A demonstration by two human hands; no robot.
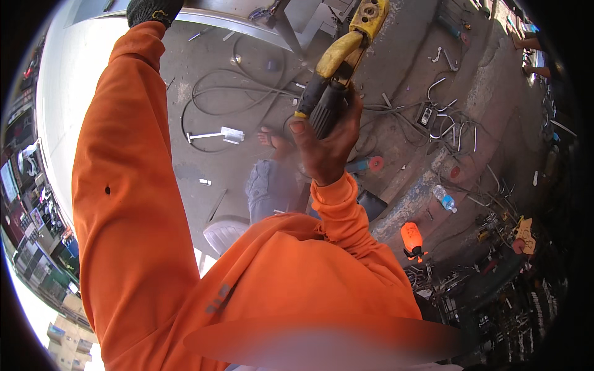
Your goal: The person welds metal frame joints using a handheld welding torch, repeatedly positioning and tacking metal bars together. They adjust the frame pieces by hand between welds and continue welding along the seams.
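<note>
My left hand (154, 11), in a black knitted glove, reaches to the upper edge over the rim of a large pale metal panel (62, 111). Its fingers run out of the picture, so their grip cannot be made out. My bare right hand (328, 143) is closed round the ribbed black handle of what looks like a welding electrode holder (339, 59). The thumb lies along the near end of its yellow-and-black lever. The tool's worn yellow head points up and away from me, beside a metal frame (253, 28). No rod shows clearly in its jaw.
Dark cables (238, 93) loop over the concrete floor. A flat metal piece on a rod (232, 135) lies near my bare foot (272, 139). Bent metal rods (455, 130), a plastic bottle (444, 199), an orange bottle (411, 238) and scrap lie to the right.
</note>
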